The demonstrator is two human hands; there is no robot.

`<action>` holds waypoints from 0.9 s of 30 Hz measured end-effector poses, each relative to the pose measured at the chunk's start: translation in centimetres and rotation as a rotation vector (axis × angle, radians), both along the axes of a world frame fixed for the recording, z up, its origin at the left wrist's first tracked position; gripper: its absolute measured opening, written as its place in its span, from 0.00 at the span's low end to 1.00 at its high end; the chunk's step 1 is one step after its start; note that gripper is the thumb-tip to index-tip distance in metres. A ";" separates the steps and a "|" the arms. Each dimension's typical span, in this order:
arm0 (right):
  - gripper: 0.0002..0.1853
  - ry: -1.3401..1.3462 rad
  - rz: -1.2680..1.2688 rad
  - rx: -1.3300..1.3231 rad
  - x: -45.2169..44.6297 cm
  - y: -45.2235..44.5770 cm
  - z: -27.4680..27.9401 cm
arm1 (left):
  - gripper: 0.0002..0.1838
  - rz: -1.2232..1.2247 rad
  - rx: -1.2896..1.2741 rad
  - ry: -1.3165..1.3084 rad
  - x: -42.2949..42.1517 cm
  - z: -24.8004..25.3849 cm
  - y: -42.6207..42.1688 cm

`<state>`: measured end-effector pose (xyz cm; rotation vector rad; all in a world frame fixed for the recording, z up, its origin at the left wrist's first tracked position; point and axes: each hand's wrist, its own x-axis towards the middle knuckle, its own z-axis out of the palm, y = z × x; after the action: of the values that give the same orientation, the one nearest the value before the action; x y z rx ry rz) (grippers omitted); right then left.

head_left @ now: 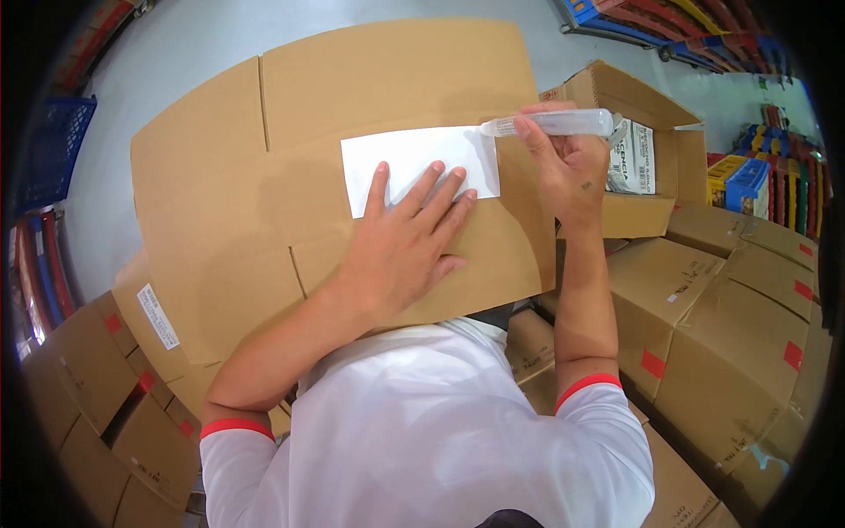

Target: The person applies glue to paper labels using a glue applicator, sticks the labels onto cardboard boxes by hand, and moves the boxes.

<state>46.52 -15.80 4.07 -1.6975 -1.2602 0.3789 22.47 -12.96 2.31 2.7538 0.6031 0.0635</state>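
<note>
A white sheet of paper [422, 150] lies on a large flattened cardboard sheet [264, 202]. My left hand [409, 224] rests over its lower part with spread fingers, pressing it against the cardboard. In my right hand [568, 163] is a clear glue tube [563, 121], gripped between thumb and fingers. The tube lies almost level, its pale tapered tip at the paper's upper right corner. Whether the tip touches the paper or only hovers there, I cannot tell.
An open carton [638, 216] holding printed packs [634, 158] stands to the right. Closed boxes [722, 326] with red stickers are stacked at right, and more boxes [97, 370] at left. A blue crate [66, 150] sits far left; colored crates [735, 185] line the far right.
</note>
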 end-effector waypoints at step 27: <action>0.04 0.253 0.262 -0.034 -8.6 0.4 1.7 | 0.10 -0.098 -0.207 -0.403 -3.4 -1.7 12.4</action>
<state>37.92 -15.45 5.74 -1.4613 -1.2929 0.7512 19.05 -0.59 0.60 2.4646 0.3423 0.4906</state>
